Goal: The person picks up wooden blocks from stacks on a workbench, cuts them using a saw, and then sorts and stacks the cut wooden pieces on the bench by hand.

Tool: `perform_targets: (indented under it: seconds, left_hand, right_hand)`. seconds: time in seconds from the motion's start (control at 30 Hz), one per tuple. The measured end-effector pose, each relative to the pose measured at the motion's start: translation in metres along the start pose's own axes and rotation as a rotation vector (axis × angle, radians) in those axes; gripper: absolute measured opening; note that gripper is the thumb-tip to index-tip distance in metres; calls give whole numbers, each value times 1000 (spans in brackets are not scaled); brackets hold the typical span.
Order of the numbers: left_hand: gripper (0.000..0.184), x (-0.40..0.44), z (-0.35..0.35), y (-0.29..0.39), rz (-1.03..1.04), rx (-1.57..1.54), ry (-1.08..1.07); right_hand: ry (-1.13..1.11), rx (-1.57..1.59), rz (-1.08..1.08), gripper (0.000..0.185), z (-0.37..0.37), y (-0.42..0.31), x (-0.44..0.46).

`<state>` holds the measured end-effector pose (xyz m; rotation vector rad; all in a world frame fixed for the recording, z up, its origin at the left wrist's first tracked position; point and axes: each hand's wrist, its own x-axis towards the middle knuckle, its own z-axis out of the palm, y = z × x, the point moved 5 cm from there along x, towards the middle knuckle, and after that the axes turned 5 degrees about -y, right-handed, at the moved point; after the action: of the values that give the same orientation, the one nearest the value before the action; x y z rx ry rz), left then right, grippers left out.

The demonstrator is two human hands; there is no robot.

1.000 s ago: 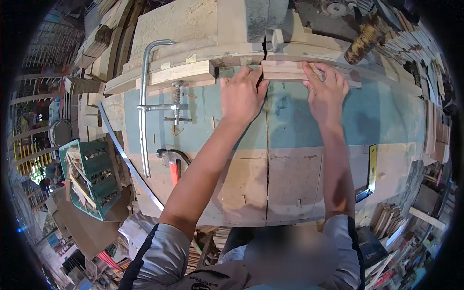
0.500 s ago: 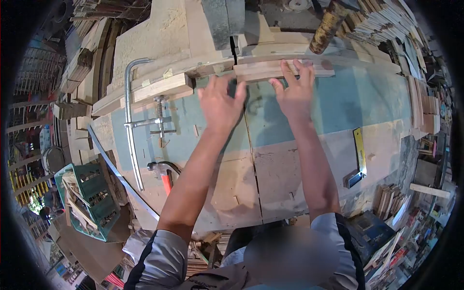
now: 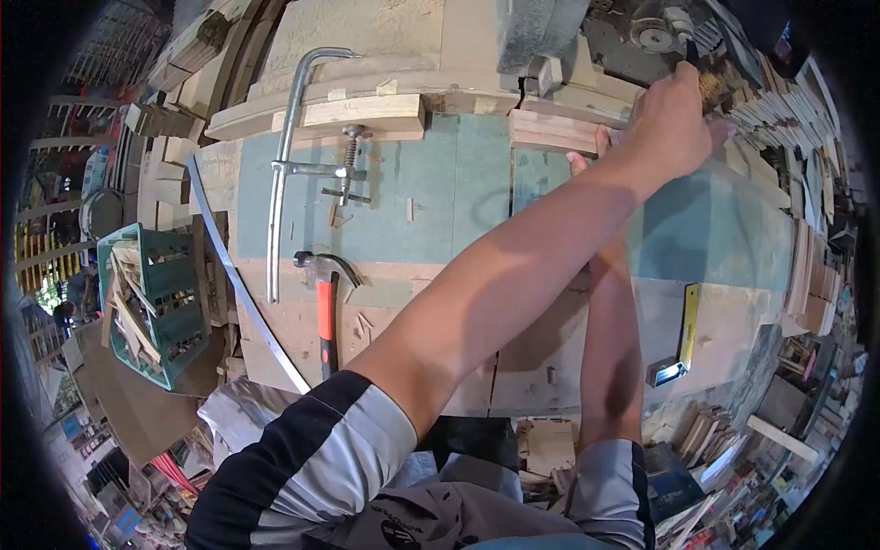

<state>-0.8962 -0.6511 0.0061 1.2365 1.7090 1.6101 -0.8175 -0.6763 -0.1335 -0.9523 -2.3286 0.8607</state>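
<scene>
My left arm reaches across to the far right, over my right arm. The left hand is closed at the back of the bench, with a dark piece showing past its fingers; what it grips is mostly covered. Beneath the left forearm, my right hand shows only in part, its thumb and a finger against a pale wooden block. That block lies along the wooden fence at the bench's back edge.
A long bar clamp stands at the left, by another wooden block. Nearer me lie a claw hammer and a metal strip. A yellow try square is at the right. A green crate holds offcuts.
My left hand has left the bench middle and swung far right to the back, closing there. The cylindrical wooden piece seen there before is now covered. My right hand stays at the block.
</scene>
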Motion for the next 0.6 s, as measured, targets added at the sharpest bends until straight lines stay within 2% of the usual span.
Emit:
perform_targets:
  seconds: [0.03,0.1,0.13,0.2,0.23,0.27,0.33,0.43,0.47,0.5,0.57,0.6]
  left_hand:
    - [51,0,-2,0,-27,27,-2]
    - [49,-2,-1,0,-44,54,-17]
    - [47,-3,0,-1,-62,86,-39]
    - [46,-10,-2,1,-63,99,-42]
    - [44,-15,-1,1,-55,119,-79]
    - [44,-20,-4,0,-75,111,-36]
    - [39,-30,1,5,73,157,-46]
    - [40,-42,10,5,130,177,-29]
    - [40,-46,12,4,126,173,-11]
    - [40,-50,16,3,123,156,-64]
    - [41,-59,17,4,118,140,-108]
    - [39,-64,18,6,130,124,-129]
  right_hand:
    - [-5,-7,-7,65,-1,-2,0]
    - [33,-264,-44,63,-3,-9,-2]
    - [19,-268,-64,63,0,-11,0]
    - [154,-289,-136,59,-1,-14,-3]
    - [113,-291,-163,59,2,-10,-2]
    - [123,-443,-144,61,1,-3,2]
    - [180,-735,-85,64,0,-3,9]
    - [139,-881,-44,61,-3,-16,8]
    - [130,-745,-75,57,-5,-9,8]
    - [124,-747,-89,57,-6,-2,8]
    - [181,-643,-279,54,-6,8,6]
    - [239,-424,-379,56,-6,11,5]
